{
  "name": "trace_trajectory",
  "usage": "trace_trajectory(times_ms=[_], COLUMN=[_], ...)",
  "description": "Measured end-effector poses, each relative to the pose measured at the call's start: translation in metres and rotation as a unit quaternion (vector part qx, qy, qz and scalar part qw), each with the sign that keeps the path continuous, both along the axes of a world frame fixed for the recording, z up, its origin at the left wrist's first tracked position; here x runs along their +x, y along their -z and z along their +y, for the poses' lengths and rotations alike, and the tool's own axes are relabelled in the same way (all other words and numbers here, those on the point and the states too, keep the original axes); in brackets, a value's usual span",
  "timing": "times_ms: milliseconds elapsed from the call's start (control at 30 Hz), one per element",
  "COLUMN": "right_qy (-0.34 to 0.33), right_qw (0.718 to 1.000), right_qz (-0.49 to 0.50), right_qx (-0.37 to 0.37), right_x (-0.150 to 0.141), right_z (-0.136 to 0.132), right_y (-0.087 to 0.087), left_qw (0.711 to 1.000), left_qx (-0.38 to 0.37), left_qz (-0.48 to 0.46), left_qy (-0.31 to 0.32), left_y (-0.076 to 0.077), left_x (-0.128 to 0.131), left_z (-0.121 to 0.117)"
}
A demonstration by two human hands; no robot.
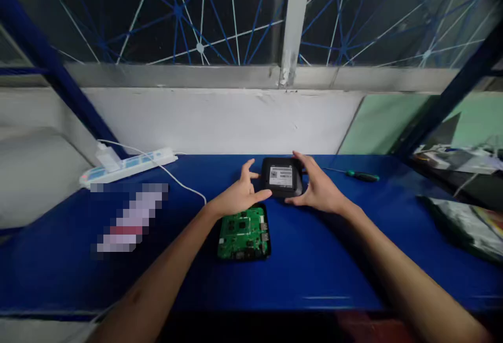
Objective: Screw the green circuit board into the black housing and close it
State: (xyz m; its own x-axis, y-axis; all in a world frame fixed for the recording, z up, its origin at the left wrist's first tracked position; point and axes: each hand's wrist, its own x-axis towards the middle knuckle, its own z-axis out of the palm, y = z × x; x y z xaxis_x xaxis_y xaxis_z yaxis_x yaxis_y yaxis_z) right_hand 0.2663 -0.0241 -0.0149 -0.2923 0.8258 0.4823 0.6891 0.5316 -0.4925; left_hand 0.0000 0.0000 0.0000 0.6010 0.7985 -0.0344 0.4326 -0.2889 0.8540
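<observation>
A black square plastic casing (266,186) with a white printed label is tilted up above the blue table. My right hand (317,188) has its thumb and fingers around the casing's right side and holds it. Close to the left side of the casing, my left hand (239,194) has its fingers spread apart; I cannot tell whether a fingertip touches it. Below my left hand, a green circuit board (240,235) sits in a black square tray, its ports along the right side. My left wrist hides part of its upper left corner.
A white power strip (133,165) with a plugged-in adapter and white cable (184,188) is at the back left. A blurred-out object (133,217) lies left. A green-handled screwdriver (361,176) rests back right, and a plastic bag (467,222) lies at far right.
</observation>
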Motion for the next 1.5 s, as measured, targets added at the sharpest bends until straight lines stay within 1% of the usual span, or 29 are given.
trace_trajectory(times_ms=[200,267,333,400,467,533,600,700,767,867,967,1067,1133,1233,1333,1500], right_qy=[-0.011,-0.015,-0.019,-0.024,-0.030,-0.033,-0.034,-0.043,-0.058,-0.057,-0.066,-0.074,-0.076,-0.086,-0.097,-0.111], right_qw=[1.000,1.000,1.000,1.000,0.999,0.999,0.999,0.999,0.998,0.998,0.998,0.995,0.994,0.991,0.990,0.987], right_qz=[0.002,0.000,0.001,0.003,0.001,0.000,0.001,0.003,-0.001,-0.008,0.019,0.062,0.068,0.059,0.055,0.058], right_qx=[-0.004,-0.010,-0.015,-0.018,-0.019,-0.015,-0.008,0.006,0.011,0.012,-0.004,-0.023,-0.044,-0.079,-0.086,-0.097], right_x=[-0.001,-0.002,-0.002,-0.003,-0.003,-0.004,-0.005,-0.005,-0.005,-0.007,-0.011,-0.016,-0.017,-0.017,-0.014,-0.013], right_z=[-0.002,-0.003,-0.004,-0.004,-0.004,-0.004,-0.003,-0.003,-0.003,-0.004,-0.007,-0.011,-0.011,-0.008,-0.003,0.000], right_y=[0.000,-0.001,-0.002,-0.003,-0.003,-0.003,-0.002,-0.001,-0.001,0.000,-0.002,-0.004,-0.003,0.003,0.010,0.014], left_qw=[0.999,1.000,0.999,0.994,0.981,0.966,0.954,0.938,0.928,0.918,0.921,0.942,0.952,0.962,0.966,0.968], left_qx=[-0.033,-0.026,0.020,0.100,0.187,0.250,0.285,0.319,0.340,0.361,0.358,0.309,0.279,0.242,0.196,0.168], left_qz=[-0.017,-0.012,0.002,0.018,0.034,0.059,0.085,0.107,0.108,0.106,0.087,0.057,0.028,-0.051,-0.120,-0.143], left_qy=[-0.002,-0.011,-0.026,-0.034,-0.027,-0.004,0.032,0.085,0.107,0.125,0.127,0.123,0.120,0.117,0.121,0.121], left_y=[-0.004,-0.004,-0.003,-0.002,-0.003,-0.006,-0.010,-0.013,-0.013,-0.014,-0.018,-0.022,-0.022,-0.018,-0.011,-0.007], left_x=[0.001,0.000,-0.002,-0.003,-0.002,0.001,0.008,0.023,0.032,0.039,0.036,0.030,0.028,0.027,0.027,0.021], left_z=[-0.001,-0.001,0.000,0.000,0.000,-0.001,0.000,0.006,0.011,0.015,0.015,0.013,0.013,0.016,0.021,0.025])
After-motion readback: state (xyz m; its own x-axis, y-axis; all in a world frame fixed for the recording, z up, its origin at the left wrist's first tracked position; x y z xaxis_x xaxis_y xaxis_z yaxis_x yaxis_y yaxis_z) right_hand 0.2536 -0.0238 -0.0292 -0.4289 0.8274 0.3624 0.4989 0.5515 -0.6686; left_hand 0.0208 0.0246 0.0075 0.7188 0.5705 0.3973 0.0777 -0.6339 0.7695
